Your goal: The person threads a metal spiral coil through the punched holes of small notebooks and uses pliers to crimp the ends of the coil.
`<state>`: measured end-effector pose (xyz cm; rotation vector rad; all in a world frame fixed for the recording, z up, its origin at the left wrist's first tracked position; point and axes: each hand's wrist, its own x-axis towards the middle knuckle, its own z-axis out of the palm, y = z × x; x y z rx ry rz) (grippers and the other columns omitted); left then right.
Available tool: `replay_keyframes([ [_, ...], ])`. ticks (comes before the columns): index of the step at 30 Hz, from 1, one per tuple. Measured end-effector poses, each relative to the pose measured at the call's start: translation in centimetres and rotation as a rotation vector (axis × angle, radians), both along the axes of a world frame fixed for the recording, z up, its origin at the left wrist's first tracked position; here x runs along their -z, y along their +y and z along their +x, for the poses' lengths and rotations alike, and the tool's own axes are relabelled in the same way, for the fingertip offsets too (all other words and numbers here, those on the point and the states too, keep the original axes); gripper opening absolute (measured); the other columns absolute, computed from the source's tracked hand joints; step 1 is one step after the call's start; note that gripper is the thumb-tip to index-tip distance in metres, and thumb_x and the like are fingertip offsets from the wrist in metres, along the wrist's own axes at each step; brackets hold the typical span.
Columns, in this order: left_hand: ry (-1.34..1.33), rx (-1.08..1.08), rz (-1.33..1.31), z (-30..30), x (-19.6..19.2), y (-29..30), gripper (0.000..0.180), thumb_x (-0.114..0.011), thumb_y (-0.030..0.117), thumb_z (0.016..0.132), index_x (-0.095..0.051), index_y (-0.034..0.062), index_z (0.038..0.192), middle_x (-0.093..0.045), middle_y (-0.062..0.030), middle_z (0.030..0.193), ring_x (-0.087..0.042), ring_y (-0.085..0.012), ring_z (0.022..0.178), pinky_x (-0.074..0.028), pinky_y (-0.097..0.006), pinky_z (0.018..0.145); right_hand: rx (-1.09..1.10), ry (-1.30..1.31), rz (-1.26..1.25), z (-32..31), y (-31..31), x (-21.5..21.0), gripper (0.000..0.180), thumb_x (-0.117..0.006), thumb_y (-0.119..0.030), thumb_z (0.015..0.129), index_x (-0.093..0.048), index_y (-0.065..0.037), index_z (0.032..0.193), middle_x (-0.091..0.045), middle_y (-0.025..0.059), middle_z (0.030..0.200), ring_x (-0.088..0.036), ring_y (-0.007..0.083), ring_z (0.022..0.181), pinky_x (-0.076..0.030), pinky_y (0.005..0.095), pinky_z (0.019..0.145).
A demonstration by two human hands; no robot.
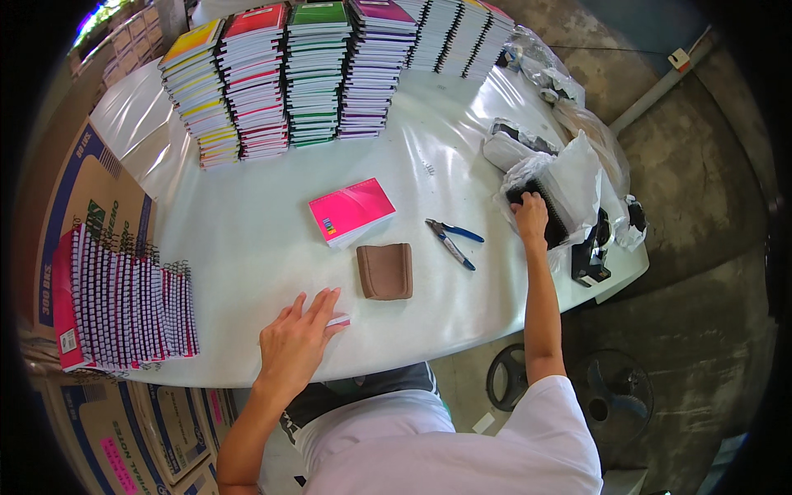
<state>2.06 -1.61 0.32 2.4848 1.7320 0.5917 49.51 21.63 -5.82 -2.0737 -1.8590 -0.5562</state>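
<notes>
My left hand (297,340) rests near the table's front edge, its fingers and thumb around a small notepad with a pink and white edge (341,320); most of it is hidden under the hand. At the right, my right hand (530,216) reaches into an opened clear plastic bag (579,169), its fingers closed on black plastic binding coils (554,216). A pink-covered stack of notepads (352,210) lies mid-table. Closer to me sits a brown padded block (385,271) with raised sides. Blue-handled pliers (451,242) lie right of it.
Tall stacks of notebooks (318,78) in yellow, red, green and purple line the far side. Pink spiral notebooks (132,305) stand at the left beside a cardboard box (91,206). A black box (590,257) sits at the right edge; a fan (615,396) stands below.
</notes>
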Motion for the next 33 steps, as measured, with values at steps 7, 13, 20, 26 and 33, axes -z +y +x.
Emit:
replay_keyframes([
  [7,-0.020,0.013,0.016,-0.3,0.1,0.1,0.050,-0.068,0.037,0.088,-0.060,0.0087,0.129,-0.068,-0.0090,0.120,-0.069,-0.0351,0.102,-0.057,-0.040,0.077,-0.184,0.093,-0.011,0.0,-0.2,-2.0,0.017,-0.068,-0.018,0.084,-0.070,-0.001,0.082,-0.064,0.0164,0.088,-0.064,0.0380,0.088,-0.051,0.0475,0.075],
  [13,-0.034,0.020,0.012,-0.1,0.2,0.2,0.051,-0.068,0.037,0.088,-0.059,0.0085,0.129,-0.069,-0.0100,0.120,-0.069,-0.0352,0.103,-0.058,-0.039,0.077,-0.157,0.089,-0.043,1.6,-0.7,-1.4,0.015,-0.069,-0.013,0.083,-0.070,-0.002,0.092,-0.065,0.0150,0.093,-0.064,0.0355,0.093,-0.051,0.0468,0.076],
  [20,-0.035,0.011,0.013,-0.1,-0.2,0.3,0.053,-0.068,0.039,0.088,-0.058,0.0091,0.131,-0.069,-0.0106,0.118,-0.069,-0.0342,0.101,-0.058,-0.038,0.073,-0.423,-0.014,0.122,-0.3,-0.6,-4.1,0.013,-0.069,-0.007,0.082,-0.072,-0.006,0.095,-0.065,0.0107,0.094,-0.061,0.0296,0.095,-0.047,0.0423,0.081],
  [26,-0.011,0.006,0.048,-0.1,0.2,0.6,0.053,-0.069,0.039,0.087,-0.059,0.0091,0.129,-0.069,-0.0103,0.118,-0.069,-0.0339,0.100,-0.057,-0.039,0.076,-0.543,-0.014,0.106,-3.7,-0.1,-4.8,0.012,-0.071,-0.008,0.079,-0.072,-0.007,0.091,-0.064,0.0084,0.091,-0.060,0.0268,0.092,-0.045,0.0390,0.082],
  [33,-0.009,-0.014,0.002,0.0,0.2,0.8,0.053,-0.067,0.040,0.088,-0.058,0.0097,0.131,-0.068,-0.0091,0.120,-0.067,-0.0336,0.105,-0.055,-0.040,0.083,-0.660,0.395,0.095,-13.3,-4.6,-7.0,0.026,-0.074,0.003,0.074,-0.075,-0.008,0.097,-0.064,0.0083,0.092,-0.061,0.0275,0.091,-0.049,0.0377,0.080],
])
